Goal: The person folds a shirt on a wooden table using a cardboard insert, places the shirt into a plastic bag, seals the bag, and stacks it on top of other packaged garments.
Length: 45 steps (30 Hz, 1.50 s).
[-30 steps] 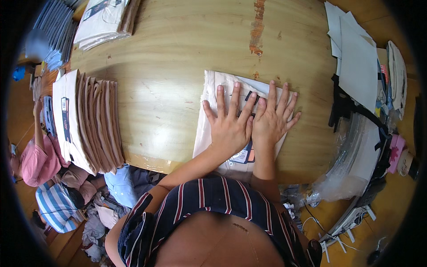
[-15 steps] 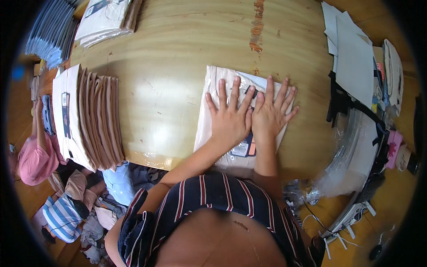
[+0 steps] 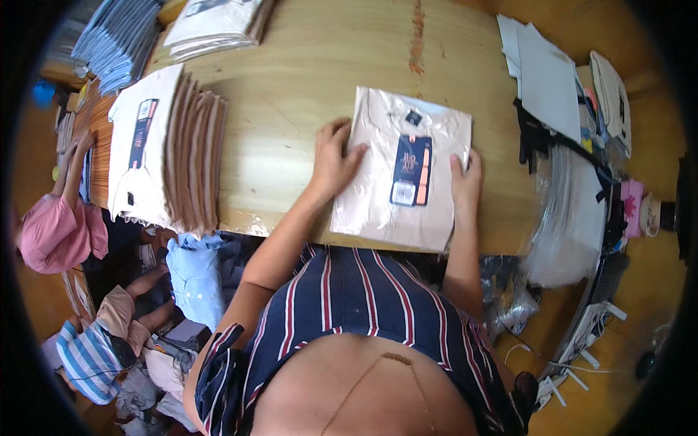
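A folded pale pink shirt point(image 3: 378, 167) in a clear plastic bag lies at the table's near edge, with a dark tag point(image 3: 411, 171) on its front. My left hand point(image 3: 336, 161) holds its left edge, the thumb over the plastic and the fingers bent. At the right edge my right hand point(image 3: 467, 178) grips the bag, thumb on top and fingers along the outer side. The undersides of both hands' grips are hidden.
A tall stack of bagged pink shirts point(image 3: 149, 145) stands left on the wooden table point(image 3: 291, 80). Further back are another stack point(image 3: 214, 29) and blue garments point(image 3: 116, 40). White sheets point(image 3: 549, 80) and plastic bags point(image 3: 560, 218) lie right. Someone in pink point(image 3: 62, 232) is at far left.
Both hands have gone from lying flat on the bagged shirt to holding its left and right edges. The tag is uncovered. The whole view has shifted somewhat.
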Tool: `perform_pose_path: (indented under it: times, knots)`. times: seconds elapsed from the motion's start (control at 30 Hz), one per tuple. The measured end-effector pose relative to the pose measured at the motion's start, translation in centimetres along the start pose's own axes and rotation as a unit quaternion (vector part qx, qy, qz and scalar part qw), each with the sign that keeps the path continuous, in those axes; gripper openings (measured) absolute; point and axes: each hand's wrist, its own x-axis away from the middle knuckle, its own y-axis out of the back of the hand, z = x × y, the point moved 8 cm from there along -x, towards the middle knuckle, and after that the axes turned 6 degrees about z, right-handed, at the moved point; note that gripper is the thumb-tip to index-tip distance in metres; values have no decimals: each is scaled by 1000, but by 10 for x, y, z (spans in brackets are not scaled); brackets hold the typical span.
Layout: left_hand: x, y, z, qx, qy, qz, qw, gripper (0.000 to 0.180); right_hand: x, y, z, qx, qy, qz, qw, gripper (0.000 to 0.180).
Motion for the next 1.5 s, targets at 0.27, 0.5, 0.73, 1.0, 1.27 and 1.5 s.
perform_pose_path:
  times: [0.27, 0.5, 0.73, 1.0, 1.27, 1.5]
  knots:
    - [60, 4, 34, 558, 230, -40, 796, 45, 4, -2, 97, -302, 136, 65, 941, 20]
    - [1, 102, 22, 546, 60, -78, 832, 38, -20, 13, 216, -392, 183, 161, 887, 57]
    - [-89, 221, 47, 533, -32, -300, 790, 49, -35, 59, 204, -331, 246, -18, 911, 51]
    - [-216, 284, 225, 359, 165, -478, 785, 68, -32, 16, 95, -305, 87, 39, 948, 41]
    - [-220, 313, 152, 48, 321, -409, 853, 96, -39, -37, 125, -242, 92, 132, 957, 33]
    - [-11, 355, -9, 74, 82, -305, 946, 37, -51, -180, 279, -62, 284, 311, 905, 28]
